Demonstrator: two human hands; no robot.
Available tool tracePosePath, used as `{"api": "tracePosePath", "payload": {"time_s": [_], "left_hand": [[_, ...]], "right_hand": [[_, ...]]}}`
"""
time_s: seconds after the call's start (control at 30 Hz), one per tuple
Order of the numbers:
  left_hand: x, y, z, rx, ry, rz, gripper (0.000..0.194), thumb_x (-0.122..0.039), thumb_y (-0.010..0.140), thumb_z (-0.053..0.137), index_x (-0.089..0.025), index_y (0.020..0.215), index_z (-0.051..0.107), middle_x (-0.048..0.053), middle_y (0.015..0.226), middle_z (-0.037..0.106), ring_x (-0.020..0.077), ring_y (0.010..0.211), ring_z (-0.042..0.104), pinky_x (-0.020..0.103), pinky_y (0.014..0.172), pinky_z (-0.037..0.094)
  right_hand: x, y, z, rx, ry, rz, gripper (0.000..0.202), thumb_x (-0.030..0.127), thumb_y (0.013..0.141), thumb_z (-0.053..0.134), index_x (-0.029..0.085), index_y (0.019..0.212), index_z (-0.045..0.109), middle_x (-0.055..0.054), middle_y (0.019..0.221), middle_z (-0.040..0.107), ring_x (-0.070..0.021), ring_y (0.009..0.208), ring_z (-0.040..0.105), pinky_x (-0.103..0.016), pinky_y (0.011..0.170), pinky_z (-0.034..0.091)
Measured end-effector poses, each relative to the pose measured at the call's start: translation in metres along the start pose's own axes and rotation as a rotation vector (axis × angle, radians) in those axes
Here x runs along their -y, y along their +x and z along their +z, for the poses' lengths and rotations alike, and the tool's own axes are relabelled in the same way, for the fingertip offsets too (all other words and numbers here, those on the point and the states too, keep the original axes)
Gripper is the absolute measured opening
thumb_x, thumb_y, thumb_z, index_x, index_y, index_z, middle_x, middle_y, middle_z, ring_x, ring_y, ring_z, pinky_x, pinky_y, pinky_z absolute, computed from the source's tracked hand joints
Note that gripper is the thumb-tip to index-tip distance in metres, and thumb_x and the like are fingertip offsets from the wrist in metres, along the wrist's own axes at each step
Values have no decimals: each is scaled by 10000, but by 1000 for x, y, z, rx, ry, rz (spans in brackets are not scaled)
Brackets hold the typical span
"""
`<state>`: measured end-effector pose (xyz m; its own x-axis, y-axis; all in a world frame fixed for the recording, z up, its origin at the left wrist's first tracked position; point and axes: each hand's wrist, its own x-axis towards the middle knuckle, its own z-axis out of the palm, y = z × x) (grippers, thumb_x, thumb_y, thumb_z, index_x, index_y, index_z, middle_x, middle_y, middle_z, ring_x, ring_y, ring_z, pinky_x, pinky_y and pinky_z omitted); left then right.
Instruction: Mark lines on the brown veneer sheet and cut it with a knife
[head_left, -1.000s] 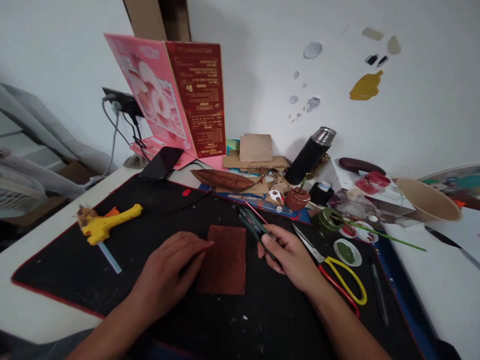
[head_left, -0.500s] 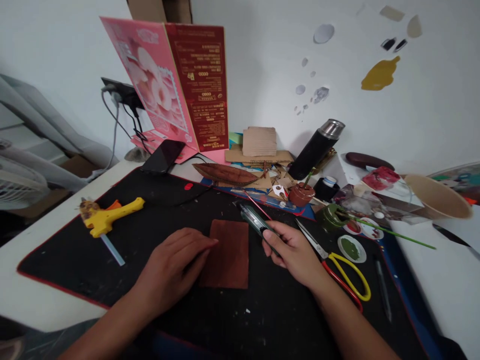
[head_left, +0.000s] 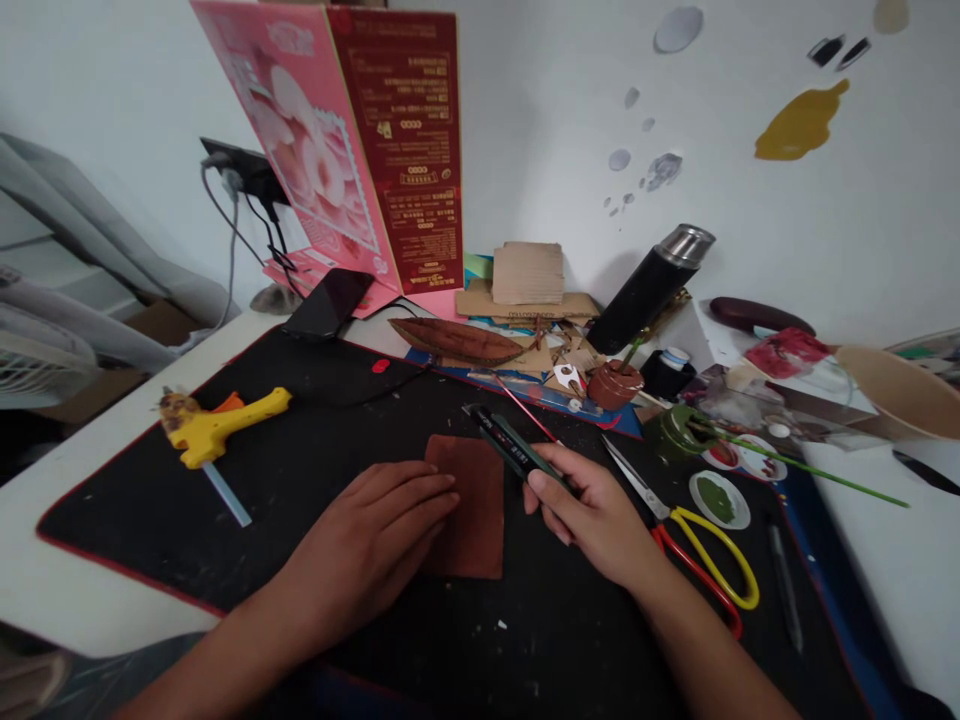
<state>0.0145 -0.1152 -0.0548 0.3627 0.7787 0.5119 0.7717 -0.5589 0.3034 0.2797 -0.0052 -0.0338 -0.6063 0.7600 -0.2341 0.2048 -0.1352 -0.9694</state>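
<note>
A reddish-brown rectangular sheet [head_left: 474, 510] lies flat on the black mat [head_left: 330, 420]. My left hand [head_left: 382, 525] rests over its left side, fingers stretched out and covering that edge. In my right hand [head_left: 577, 505] is a dark green utility knife [head_left: 510, 445], gripped by its handle with the thumb on top. The knife's tip points up and left, above the sheet's upper right corner. Whether the blade is out is too small to tell.
Scissors [head_left: 682, 530] with red and yellow handles lie to the right, beside a pen [head_left: 784, 585] and a dish of green paint [head_left: 720, 500]. A yellow glue gun [head_left: 217, 425] is at left. Behind stand a leaf-shaped brown piece [head_left: 457, 342], a thermos [head_left: 652, 288] and a pink-red folder [head_left: 405, 150].
My left hand has slid right and further onto the sheet, its fingers flatter. The utility knife has rolled in my right hand and shows another face. The camera view has shifted slightly.
</note>
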Motion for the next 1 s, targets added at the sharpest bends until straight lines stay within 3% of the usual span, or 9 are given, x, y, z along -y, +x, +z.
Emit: {"api": "tracePosePath", "payload": {"time_s": [0.2,0.37,0.6,0.73,0.9,1.0], "left_hand": [[-1,0,3,76,-16,-30,286,-243,1096,589,-215,1344,729,89,1299,798,263,1235,725,445,1047,592],[-2,0,-3,216,-24,80,387,-434,1070,677,-218,1391,678,102,1418,754,304,1315,692,499,1117,543],[6,-5,3,234,-39,62,350,-320,1090,637,-259,1434,658,72,1449,738,280,1352,668,474,1122,533],[8,-4,0,197,-90,53,361,-362,1078,668,-280,1430,672,67,1443,738,270,1345,671,451,1124,542],[12,29,-18,119,-79,7,303,-329,1107,597,-286,1389,699,42,1334,781,238,1259,702,398,1091,557],[24,69,-17,201,-20,-16,259,-331,1098,582,-254,1282,747,57,1244,791,249,1153,714,410,1032,579]], "right_hand": [[1,0,0,-1,13,-10,510,598,997,716,190,1303,698,-11,842,685,-86,498,434,-255,436,256],[1,0,0,-14,17,-1,496,601,1000,712,202,1295,702,-16,860,690,-84,497,436,-253,417,238],[0,1,2,-17,26,-9,481,566,1001,712,188,1299,691,2,828,686,-76,493,442,-243,431,265],[-2,2,2,-37,88,-61,492,585,990,726,169,1250,695,16,788,681,-73,476,453,-226,421,296],[-3,1,1,-120,232,-126,500,675,957,733,178,990,690,42,626,643,-66,393,418,-207,379,246],[-4,-2,1,-219,309,-193,554,725,968,689,177,889,699,50,514,584,-81,366,420,-204,367,241]]}}
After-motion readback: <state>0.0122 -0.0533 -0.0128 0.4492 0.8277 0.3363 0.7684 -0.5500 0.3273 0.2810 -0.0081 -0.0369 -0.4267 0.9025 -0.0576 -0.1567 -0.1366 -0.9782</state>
